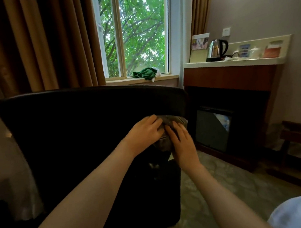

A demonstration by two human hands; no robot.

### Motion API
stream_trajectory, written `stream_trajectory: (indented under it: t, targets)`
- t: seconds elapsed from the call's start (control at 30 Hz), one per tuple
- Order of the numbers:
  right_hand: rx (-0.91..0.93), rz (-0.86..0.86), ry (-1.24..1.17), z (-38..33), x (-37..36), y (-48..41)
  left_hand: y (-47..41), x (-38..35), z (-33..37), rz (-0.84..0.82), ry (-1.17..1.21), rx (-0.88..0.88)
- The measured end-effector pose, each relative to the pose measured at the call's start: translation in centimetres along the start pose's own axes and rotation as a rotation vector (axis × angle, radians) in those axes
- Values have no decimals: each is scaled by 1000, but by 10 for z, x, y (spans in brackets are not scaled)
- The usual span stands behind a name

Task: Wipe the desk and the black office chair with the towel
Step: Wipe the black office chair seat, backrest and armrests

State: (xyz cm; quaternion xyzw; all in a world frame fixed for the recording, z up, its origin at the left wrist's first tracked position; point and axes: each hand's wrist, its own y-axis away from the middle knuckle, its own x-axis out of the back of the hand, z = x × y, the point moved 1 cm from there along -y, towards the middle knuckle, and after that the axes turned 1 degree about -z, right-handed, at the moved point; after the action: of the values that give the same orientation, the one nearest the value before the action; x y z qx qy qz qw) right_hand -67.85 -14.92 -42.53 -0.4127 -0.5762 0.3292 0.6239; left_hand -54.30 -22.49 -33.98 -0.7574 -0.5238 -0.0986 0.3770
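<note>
Black padded back of the office chair across left and centre, seen from behind. Rounded top edge just under the window sill; right edge dropping close beside the dark wooden cabinet. Only a narrow gap between that edge and the small fridge door in the cabinet's base. Open patterned carpet to the right of the chair, running toward the lower frame. Brown curtain behind on the left.

Grey towel, bunched and creased, against the chair back about halfway down, reaching its right edge. Left grip on the towel's left part, fingers close together, pressed onto the cloth. Right grip just beside it, fingers nearly straight, flat over the lower folds. Both pressing rather than pinching.

White-topped bench above the cabinet, steel kettle standing on it. Green cloth crumpled on the sill.
</note>
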Motion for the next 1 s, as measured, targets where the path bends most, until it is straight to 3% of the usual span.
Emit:
stream_trajectory:
  t: [0.1, 0.2, 0.33, 0.4, 0.43, 0.53, 0.63, 0.73, 0.87, 1.0]
  targets:
    - [-42, -58, -70, -9, -26, 33, 24, -19, 19, -167, 33, 31]
    - [30, -211, -62, -12, -48, 68, 45, -34, 39, -320, 137, 117]
    - [197, -526, -1, -14, -59, 100, 73, -62, 80, -780, 293, 178]
    - [222, -708, -27, -13, -56, 111, 77, -65, 96, -836, 306, 163]
    - [235, -698, -25, -10, -51, 113, 78, -65, 100, -853, 318, 161]
    - [181, -571, -67, 10, -33, 105, 62, -54, 93, -528, 278, 123]
    - [82, -280, -69, 40, -1, 73, 20, -33, 71, -217, 200, 75]
    - [-66, -81, -7, 60, 31, 24, -36, -1, 46, -108, 111, 45]
    - [-174, -41, 24, 67, 38, -14, -71, 14, 23, -115, 14, -4]
    - [-223, 5, -36, 55, 3, 5, -61, -4, 29, -82, -22, -38]
